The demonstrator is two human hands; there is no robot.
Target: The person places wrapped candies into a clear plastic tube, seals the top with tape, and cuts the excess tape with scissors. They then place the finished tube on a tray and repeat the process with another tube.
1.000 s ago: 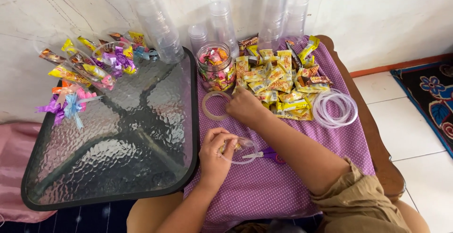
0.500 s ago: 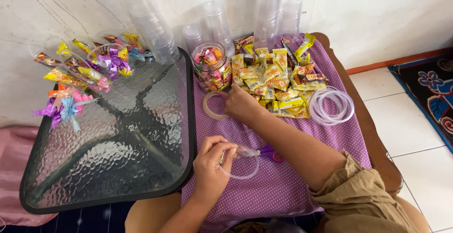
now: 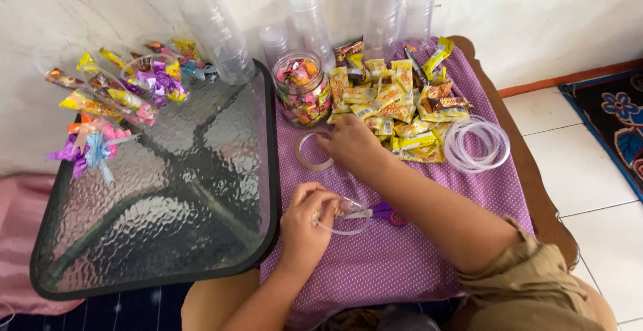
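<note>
My left hand [image 3: 307, 222] is closed on a clear plastic cup [image 3: 343, 218] that lies tilted just above the purple dotted cloth [image 3: 375, 271]. Purple-handled scissors [image 3: 388, 214] lie right beside it. My right hand [image 3: 351, 143] reaches forward, palm down, to the near edge of a pile of yellow wrapped sweets [image 3: 392, 106]. It rests next to a clear tape roll [image 3: 313, 151]. Its fingertips are hidden, so whether it holds a sweet is unclear.
A jar of mixed sweets [image 3: 301, 90] stands behind the tape roll. Stacks of clear cups [image 3: 214, 26] lean against the wall. Clear plastic rings [image 3: 477, 145] lie at the right. The glass-topped table [image 3: 161, 197] on the left carries filled cups with ribbon bows [image 3: 90, 147].
My left hand has turned the clear cup slightly and drawn it closer. My right hand stays at the edge of the sweets pile.
</note>
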